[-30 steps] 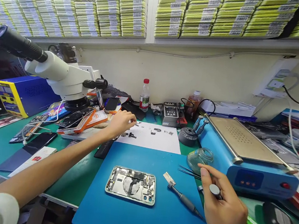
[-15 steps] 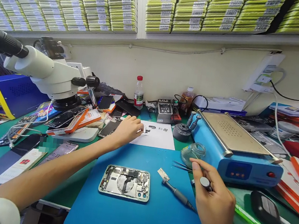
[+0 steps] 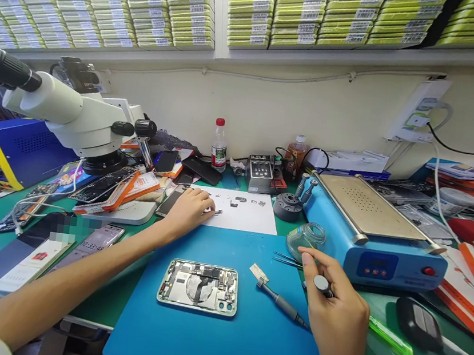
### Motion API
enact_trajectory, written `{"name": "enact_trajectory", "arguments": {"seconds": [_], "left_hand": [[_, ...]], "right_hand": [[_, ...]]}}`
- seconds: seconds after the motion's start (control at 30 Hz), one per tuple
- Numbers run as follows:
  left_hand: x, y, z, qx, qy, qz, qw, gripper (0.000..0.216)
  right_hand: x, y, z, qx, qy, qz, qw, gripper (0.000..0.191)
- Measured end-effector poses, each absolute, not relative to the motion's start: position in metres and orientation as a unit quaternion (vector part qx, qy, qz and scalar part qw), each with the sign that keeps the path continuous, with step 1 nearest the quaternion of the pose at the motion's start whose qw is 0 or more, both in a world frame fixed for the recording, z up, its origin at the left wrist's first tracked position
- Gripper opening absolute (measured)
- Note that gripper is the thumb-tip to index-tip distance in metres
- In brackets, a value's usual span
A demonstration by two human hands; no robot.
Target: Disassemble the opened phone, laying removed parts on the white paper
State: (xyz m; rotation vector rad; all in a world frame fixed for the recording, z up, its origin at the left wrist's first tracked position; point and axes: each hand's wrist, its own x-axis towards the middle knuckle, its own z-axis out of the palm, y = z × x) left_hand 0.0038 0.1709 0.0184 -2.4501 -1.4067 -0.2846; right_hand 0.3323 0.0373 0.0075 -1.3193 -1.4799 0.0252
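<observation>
My left hand (image 3: 189,211) is over the white sheet of paper (image 3: 253,220), its fingertips pinched on a small dark phone part (image 3: 217,212). Other tiny parts (image 3: 238,201) lie on the sheet to the right of it. My right hand (image 3: 335,310) holds a pair of dark tweezers (image 3: 287,260), tips pointing left. A rod with a round silver end (image 3: 322,285), resembling a screwdriver handle, is also tucked in that hand. Between the hands, an opened phone (image 3: 198,288) lies on the blue mat (image 3: 182,343), its inside facing up. Near it rests a grey brush-like tool (image 3: 284,307).
A glass jar (image 3: 306,240) stands behind the tweezers, beside a blue heating plate machine (image 3: 394,266). A round grey tool holder (image 3: 288,207) sits at the back. On the left are a microscope (image 3: 71,117) and a lit phone (image 3: 97,244). A green pen (image 3: 390,337) lies right.
My left hand has moved slightly left and towards me over the paper, with the small part at its fingertips. My right hand has barely moved.
</observation>
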Motion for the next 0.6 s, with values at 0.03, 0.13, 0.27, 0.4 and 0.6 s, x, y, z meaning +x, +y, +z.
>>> {"name": "enact_trajectory", "arguments": {"seconds": [0.03, 0.13, 0.27, 0.4, 0.6], "left_hand": [[0.005, 0.172, 0.018, -0.853, -0.489, -0.099, 0.151, 0.029], [0.007, 0.173, 0.017, -0.855, -0.487, -0.099, 0.149, 0.03], [0.006, 0.168, 0.02, -0.858, -0.483, -0.106, 0.137, 0.027], [-0.002, 0.155, 0.032, -0.852, -0.489, -0.138, 0.123, 0.02], [-0.025, 0.111, 0.053, -0.827, -0.513, -0.212, 0.093, 0.03]], "right_hand": [[0.332, 0.037, 0.008, -0.557, -0.624, 0.011, 0.548, 0.032], [0.332, 0.037, 0.008, -0.56, -0.622, 0.013, 0.546, 0.03], [0.332, 0.037, 0.009, -0.566, -0.62, 0.014, 0.544, 0.032], [0.332, 0.037, 0.012, -0.573, -0.622, 0.03, 0.532, 0.033], [0.329, 0.034, 0.017, -0.592, -0.622, 0.04, 0.512, 0.04]]}}
